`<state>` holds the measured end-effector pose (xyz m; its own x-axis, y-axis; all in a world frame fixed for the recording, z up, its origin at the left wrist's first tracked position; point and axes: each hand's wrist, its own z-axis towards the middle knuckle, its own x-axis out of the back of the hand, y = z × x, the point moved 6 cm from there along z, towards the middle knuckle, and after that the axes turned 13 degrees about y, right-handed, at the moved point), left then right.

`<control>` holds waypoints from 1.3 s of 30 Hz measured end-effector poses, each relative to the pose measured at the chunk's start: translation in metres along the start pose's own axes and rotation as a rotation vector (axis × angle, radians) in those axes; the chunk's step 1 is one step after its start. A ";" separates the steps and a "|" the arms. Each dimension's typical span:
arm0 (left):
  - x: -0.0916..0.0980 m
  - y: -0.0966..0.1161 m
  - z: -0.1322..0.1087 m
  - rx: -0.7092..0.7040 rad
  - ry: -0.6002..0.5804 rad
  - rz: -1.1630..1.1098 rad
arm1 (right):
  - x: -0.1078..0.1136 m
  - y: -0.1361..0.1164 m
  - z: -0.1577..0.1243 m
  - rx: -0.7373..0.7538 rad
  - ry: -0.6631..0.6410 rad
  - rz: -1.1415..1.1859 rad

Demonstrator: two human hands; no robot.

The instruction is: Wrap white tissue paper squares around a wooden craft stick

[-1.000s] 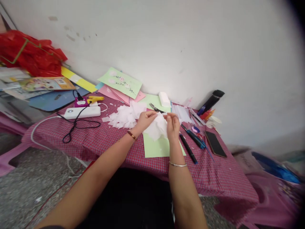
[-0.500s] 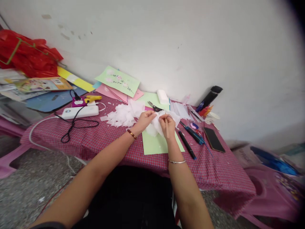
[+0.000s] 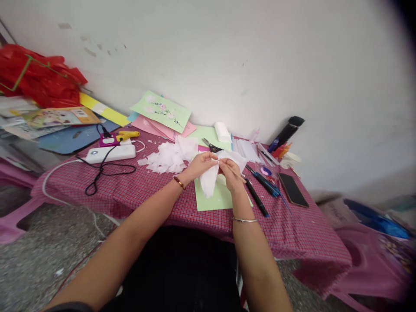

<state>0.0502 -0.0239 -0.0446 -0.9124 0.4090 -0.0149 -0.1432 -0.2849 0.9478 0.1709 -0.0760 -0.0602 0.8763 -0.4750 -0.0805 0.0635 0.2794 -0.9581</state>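
Observation:
My left hand [image 3: 200, 164] and my right hand [image 3: 232, 173] meet over a low table with a red checked cloth [image 3: 146, 195]. Both pinch the top edge of a piece of white tissue paper [image 3: 208, 182], which hangs down between them above a light green sheet [image 3: 216, 200]. A heap of white tissue scraps [image 3: 169, 158] lies just left of my left hand. Scissors [image 3: 209, 146] rest behind my hands.
Black and blue pens [image 3: 258, 190] and a dark phone [image 3: 293, 190] lie to the right. A white power bank [image 3: 110, 153] with a black cable, a yellow glue gun [image 3: 127, 135], coloured paper sheets [image 3: 160, 111], a black bottle [image 3: 286, 132] and a red bag [image 3: 35, 82] sit toward the wall.
My hands have come closer together and the tissue, bunched up before, now hangs down in a narrow fold. The view has shifted slightly.

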 end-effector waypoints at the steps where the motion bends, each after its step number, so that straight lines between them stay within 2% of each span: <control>1: 0.001 0.000 0.000 -0.002 0.009 0.005 | 0.000 0.000 0.000 -0.001 -0.001 -0.002; 20: -0.002 0.005 -0.004 0.046 -0.012 0.033 | 0.002 -0.001 -0.002 -0.035 -0.010 -0.002; 23: 0.004 0.005 -0.004 0.062 -0.056 0.096 | 0.008 0.000 0.002 -0.032 0.058 0.016; 26: 0.023 0.002 0.002 0.097 -0.079 0.202 | 0.021 0.001 0.008 -0.030 0.194 0.041; 28: 0.042 0.002 0.009 0.106 0.014 0.277 | 0.029 0.002 0.011 -0.040 0.260 0.046; 30: 0.058 0.006 0.013 0.080 0.184 0.334 | 0.032 0.004 0.012 -0.055 0.277 0.041; 32: 0.063 0.017 0.011 -0.042 0.378 0.357 | 0.030 0.005 0.012 -0.066 0.259 0.031; 34: 0.051 0.028 0.002 -0.221 0.476 0.334 | 0.025 0.006 0.010 -0.066 0.219 0.019; 36: 0.021 0.025 -0.005 -0.240 0.302 0.259 | 0.020 0.006 0.008 -0.052 0.172 0.008; 39: -0.011 0.013 -0.012 -0.173 0.180 0.185 | 0.015 0.004 0.006 -0.013 0.113 -0.005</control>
<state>0.0536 -0.0429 -0.0361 -0.9801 0.1808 0.0825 -0.0170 -0.4897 0.8717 0.1868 -0.0773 -0.0638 0.8164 -0.5678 -0.1054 0.0609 0.2662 -0.9620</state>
